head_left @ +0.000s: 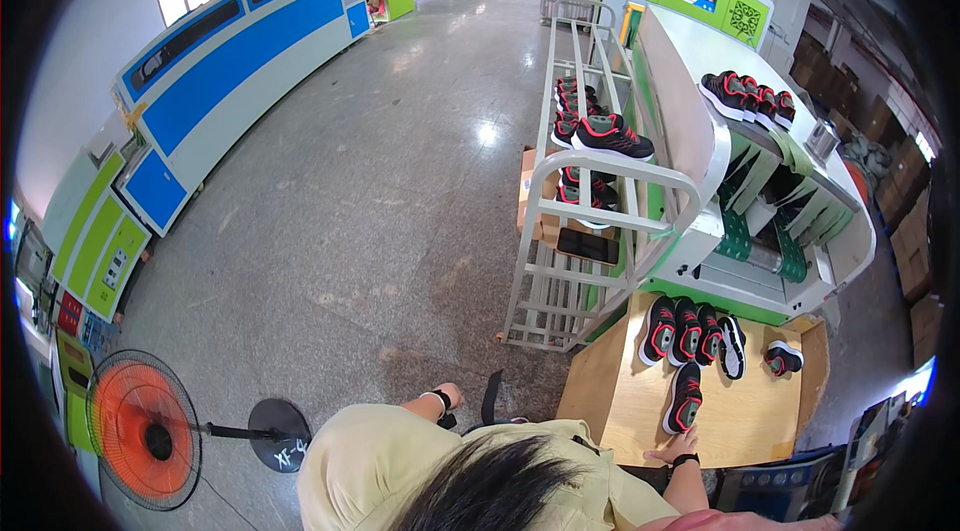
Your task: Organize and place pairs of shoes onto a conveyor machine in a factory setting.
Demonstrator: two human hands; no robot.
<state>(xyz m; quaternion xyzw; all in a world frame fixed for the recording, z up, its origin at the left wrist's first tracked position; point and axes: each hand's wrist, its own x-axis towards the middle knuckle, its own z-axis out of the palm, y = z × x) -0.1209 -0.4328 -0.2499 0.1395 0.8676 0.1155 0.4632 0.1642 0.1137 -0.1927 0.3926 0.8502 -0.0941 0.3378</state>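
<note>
On the wooden tabletop point(625, 401), a black sneaker with red trim point(684, 399) lies in front of me. My right hand point(673, 448) is at its near end, fingers spread, a dark band on the wrist; whether the fingertips touch the shoe is hard to tell. Beyond it stands a row of similar sneakers point(686, 331), with one shoe point(732, 348) on its side showing a white sole. A single sneaker point(783, 358) sits apart at the right. My left hand point(450, 396) hangs away from the table over the floor, with a dark wristband; its fingers are too hidden to read.
A white metal rack point(545, 231) holding sneakers point(610, 136) and a dark flat panel point(588, 246) stands beyond the table. Beside it, a green-white machine point(680, 261) has shoes on top point(748, 98). An orange fan point(145, 431) stands left; a blue-white machine point(230, 81) lines the far left.
</note>
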